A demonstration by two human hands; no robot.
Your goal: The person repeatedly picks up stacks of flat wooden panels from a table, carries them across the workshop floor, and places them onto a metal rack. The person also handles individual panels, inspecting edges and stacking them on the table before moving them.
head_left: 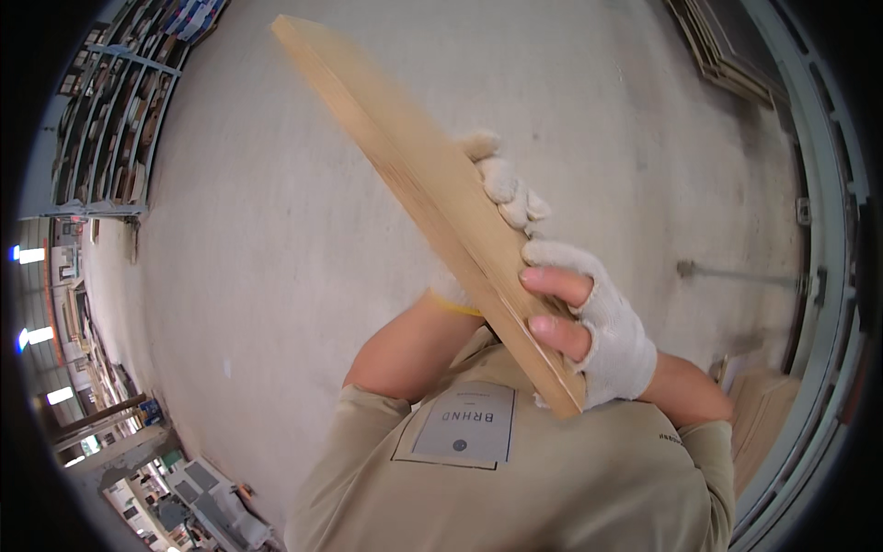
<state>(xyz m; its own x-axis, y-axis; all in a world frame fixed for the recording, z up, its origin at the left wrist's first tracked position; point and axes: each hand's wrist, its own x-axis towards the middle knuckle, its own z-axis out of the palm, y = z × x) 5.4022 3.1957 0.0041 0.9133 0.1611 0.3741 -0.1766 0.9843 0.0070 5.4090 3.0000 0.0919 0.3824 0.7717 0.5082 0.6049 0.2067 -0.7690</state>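
Wooden board (441,198): one long pale piece, held aslant above the floor (248,230); near end by the shirt (570,478), far end blurred and unsupported
Left hand (508,191): passed beneath the board, gloved fingers curled over its right edge about midway; palm and thumb hidden
Right hand (616,345): clamped on the board towards its near end, two bare fingertips (563,339) pressed to it; thumb unclear
Hands: just beside each other along the board's right edge
Tipping risk: far end judged liable to dip or swing, both grips lying between middle and near end
Splinter risk: bare fingertips might have caught a rough edge
Knock risk: a wide turn could have struck the shelving rack (120,129), well left of the board
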